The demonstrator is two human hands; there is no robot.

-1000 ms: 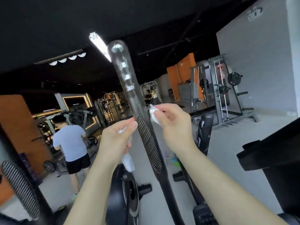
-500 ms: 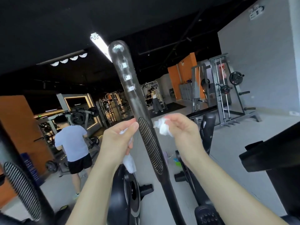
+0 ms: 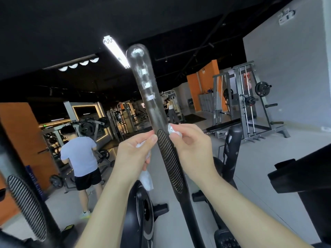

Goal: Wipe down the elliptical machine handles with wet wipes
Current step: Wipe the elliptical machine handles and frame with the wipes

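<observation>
A tall black elliptical handle rises through the middle of the view, glossy at the top, with a ribbed grip pad lower down. My left hand is just left of the handle and holds a white wet wipe whose end hangs below the fist. My right hand is just right of the handle and pinches a crumpled white wipe against the handle's right side, at the top of the ribbed pad.
A second ribbed handle stands at the lower left. The machine's black flywheel housing is below my hands, a black console edge at right. A person in a white shirt stands left; weight racks behind.
My right hand dropped away from the handle with its wipe, then came back up and in, and it now presses the wipe to the handle's right side. The left hand barely moved.
</observation>
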